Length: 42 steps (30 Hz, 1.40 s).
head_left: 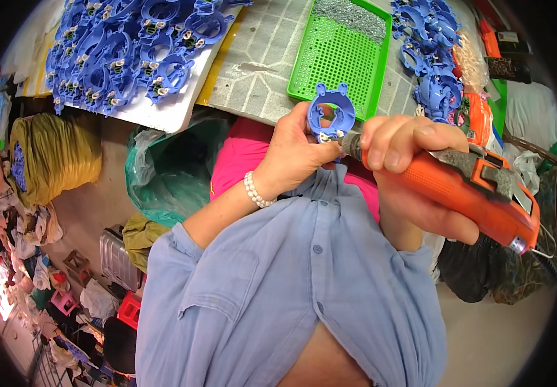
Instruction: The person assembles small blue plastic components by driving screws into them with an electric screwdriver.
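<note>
My left hand (286, 149), with a beaded bracelet at the wrist, pinches a blue plastic ring-shaped part (321, 102) upright at the table's near edge. Two small knobs stick up from its top, and small white pieces sit at its base. An orange power screwdriver (469, 193) is gripped by my right hand (414, 155), fingers curled over its body. Its dark nose points left and meets the lower right side of the blue part; fingers hide the exact contact. Just beyond my hands lies a green perforated tray (382, 77), with small silvery screws (349, 18) heaped at its far end.
Many similar blue parts (117, 55) cover a white board (169, 115) at the far left; more blue parts (434, 71) are piled at the right. Below the table on the left are an open green plastic bag (156, 187) and a yellow sack (59, 158). A cord trails from the screwdriver.
</note>
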Each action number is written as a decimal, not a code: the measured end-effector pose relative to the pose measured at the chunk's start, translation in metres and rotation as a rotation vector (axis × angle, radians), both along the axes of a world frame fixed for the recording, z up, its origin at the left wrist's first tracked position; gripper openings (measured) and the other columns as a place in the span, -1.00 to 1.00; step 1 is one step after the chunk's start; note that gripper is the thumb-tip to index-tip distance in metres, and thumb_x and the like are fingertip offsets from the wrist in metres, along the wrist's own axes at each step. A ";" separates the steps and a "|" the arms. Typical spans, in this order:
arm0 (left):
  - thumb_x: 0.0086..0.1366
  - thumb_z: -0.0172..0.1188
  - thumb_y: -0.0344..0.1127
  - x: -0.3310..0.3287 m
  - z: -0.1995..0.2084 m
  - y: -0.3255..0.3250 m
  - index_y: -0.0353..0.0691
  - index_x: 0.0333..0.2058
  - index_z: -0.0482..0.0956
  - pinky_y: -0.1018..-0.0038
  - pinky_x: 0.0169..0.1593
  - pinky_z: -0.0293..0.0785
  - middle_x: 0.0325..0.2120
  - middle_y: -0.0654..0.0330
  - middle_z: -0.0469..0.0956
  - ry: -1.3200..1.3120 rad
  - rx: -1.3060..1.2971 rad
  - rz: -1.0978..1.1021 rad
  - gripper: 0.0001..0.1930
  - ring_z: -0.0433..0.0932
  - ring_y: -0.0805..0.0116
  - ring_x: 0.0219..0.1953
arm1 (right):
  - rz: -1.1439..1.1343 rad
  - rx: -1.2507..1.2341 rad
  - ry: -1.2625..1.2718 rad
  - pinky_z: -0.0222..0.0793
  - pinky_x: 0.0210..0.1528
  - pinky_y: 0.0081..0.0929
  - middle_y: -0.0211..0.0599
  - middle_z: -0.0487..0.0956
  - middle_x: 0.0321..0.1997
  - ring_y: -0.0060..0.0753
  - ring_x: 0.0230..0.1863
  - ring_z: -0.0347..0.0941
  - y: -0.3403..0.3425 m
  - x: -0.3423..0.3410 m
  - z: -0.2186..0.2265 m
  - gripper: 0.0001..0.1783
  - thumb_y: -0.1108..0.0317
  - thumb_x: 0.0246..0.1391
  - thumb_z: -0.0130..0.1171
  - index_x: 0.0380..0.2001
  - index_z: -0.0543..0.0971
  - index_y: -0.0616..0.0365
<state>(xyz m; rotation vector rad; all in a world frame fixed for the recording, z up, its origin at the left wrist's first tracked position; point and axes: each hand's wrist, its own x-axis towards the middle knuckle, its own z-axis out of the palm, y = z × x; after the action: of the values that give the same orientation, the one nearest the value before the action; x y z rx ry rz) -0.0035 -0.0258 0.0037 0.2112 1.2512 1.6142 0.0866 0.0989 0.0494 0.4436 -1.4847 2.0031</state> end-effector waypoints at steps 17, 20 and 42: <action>-0.03 0.35 -0.52 0.006 -0.010 -0.005 -0.29 -0.30 0.40 0.60 -0.59 0.48 -0.50 0.28 0.50 0.052 0.007 0.092 -0.67 0.51 0.55 -0.54 | -0.048 0.072 -0.039 0.31 -0.30 -0.27 -0.31 0.43 -0.42 -0.30 -0.43 0.39 -0.015 -0.006 -0.019 0.02 -0.56 -0.25 0.02 -0.08 0.39 0.24; -0.04 0.35 -0.52 0.004 -0.011 -0.009 -0.30 -0.30 0.40 0.60 -0.59 0.48 -0.50 0.27 0.50 0.022 0.009 0.106 -0.66 0.51 0.55 -0.54 | -0.045 0.037 -0.023 0.30 -0.32 -0.27 -0.31 0.43 -0.43 -0.30 -0.44 0.38 -0.019 -0.012 -0.023 0.01 -0.55 -0.24 0.04 -0.07 0.39 0.23; 0.03 0.18 -0.52 -0.066 -0.232 -0.192 -0.31 -0.28 0.39 0.42 -0.47 0.56 -0.45 0.09 0.50 -0.335 -0.440 0.717 -0.75 0.58 0.22 -0.48 | -0.174 -0.068 -0.239 0.21 -0.27 -0.33 -0.30 0.42 -0.46 -0.34 -0.44 0.32 0.003 -0.020 -0.024 0.00 -0.55 -0.22 0.01 -0.05 0.45 0.21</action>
<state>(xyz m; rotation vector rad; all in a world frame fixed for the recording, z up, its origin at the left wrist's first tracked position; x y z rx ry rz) -0.0695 -0.2181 -0.2287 -0.8353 1.4572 1.7930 0.0665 0.1020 0.0253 0.0441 -1.5324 2.0137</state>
